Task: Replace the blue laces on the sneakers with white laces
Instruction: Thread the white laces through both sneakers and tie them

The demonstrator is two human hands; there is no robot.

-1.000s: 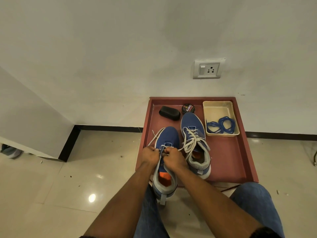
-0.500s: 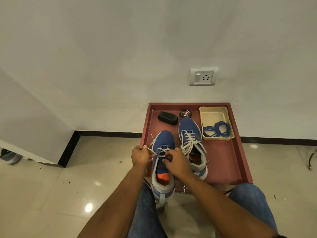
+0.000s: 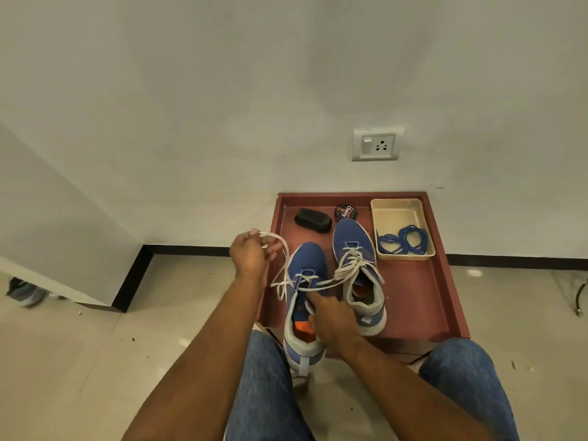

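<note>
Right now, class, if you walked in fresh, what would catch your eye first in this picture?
The left hand, raised at the red tray's left edge, pulls a white lace out of the near blue sneaker, which the right hand steadies. Blue laces lie coiled in the cream tub at the tray's far right corner.

Red tray (image 3: pixel 442 300), two blue sneakers (image 3: pixel 353 240), black brush (image 3: pixel 313 219), polish tin (image 3: pixel 346 212), cream tub (image 3: pixel 397 214)

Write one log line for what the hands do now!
left hand: pulls white lace | right hand: steadies near sneaker
</note>
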